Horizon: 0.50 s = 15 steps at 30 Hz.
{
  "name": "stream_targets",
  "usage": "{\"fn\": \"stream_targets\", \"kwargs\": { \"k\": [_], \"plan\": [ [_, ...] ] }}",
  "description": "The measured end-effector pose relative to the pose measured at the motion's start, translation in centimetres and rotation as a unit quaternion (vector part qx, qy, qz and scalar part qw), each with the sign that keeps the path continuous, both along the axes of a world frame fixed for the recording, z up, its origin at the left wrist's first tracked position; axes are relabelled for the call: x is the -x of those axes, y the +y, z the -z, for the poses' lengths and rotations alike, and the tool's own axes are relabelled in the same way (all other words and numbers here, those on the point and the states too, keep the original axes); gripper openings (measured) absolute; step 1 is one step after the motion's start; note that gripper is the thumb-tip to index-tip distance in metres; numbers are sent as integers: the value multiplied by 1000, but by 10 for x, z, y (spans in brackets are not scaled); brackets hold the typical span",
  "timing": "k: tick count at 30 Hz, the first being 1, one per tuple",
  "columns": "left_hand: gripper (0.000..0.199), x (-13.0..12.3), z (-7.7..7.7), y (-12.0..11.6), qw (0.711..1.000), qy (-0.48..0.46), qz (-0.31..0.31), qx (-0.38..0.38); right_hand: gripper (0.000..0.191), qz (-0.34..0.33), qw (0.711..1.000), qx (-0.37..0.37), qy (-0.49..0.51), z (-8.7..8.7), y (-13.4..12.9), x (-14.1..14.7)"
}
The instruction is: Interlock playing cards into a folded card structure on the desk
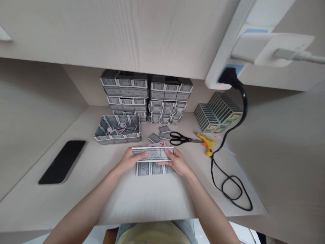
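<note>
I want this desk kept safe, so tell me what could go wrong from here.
The strip of cards between the left hand and right hand might bend if squeezed. The black cord looping on the desk could catch and drag the yellow glue gun. The scissors, near the right hand, might get knocked.

From the held card strip (152, 155): bare desk (149, 200) at 6 o'clock; stacked boxes (166, 106) block 12, scissors (188, 139) 2, cable (230, 176) 4.

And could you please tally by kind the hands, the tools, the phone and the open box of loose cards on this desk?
Hands: 2 (left hand, right hand)
Scissors: 1 pair
Glue gun: 1
Phone: 1
Box of loose cards: 1
Total: 6
</note>
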State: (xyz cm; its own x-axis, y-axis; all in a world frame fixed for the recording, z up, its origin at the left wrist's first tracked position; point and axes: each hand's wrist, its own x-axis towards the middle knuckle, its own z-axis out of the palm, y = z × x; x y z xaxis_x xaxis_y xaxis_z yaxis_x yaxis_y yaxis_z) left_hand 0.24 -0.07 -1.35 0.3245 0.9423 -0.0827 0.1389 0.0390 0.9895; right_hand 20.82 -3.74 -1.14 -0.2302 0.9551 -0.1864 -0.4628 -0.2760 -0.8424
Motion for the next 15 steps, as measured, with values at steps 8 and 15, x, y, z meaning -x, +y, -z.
{"fn": "stream_targets", "kwargs": {
  "k": [8, 15],
  "plan": [
    [23, -3, 1, -1, 999, -21, -14, 20, 28, 3, 999, 19, 32, -5, 0, -4],
    [38, -5, -2, 2, 987, -124, -83, 54, 33, 62, 998, 14, -12, -3, 7, -16]
  ]
}}
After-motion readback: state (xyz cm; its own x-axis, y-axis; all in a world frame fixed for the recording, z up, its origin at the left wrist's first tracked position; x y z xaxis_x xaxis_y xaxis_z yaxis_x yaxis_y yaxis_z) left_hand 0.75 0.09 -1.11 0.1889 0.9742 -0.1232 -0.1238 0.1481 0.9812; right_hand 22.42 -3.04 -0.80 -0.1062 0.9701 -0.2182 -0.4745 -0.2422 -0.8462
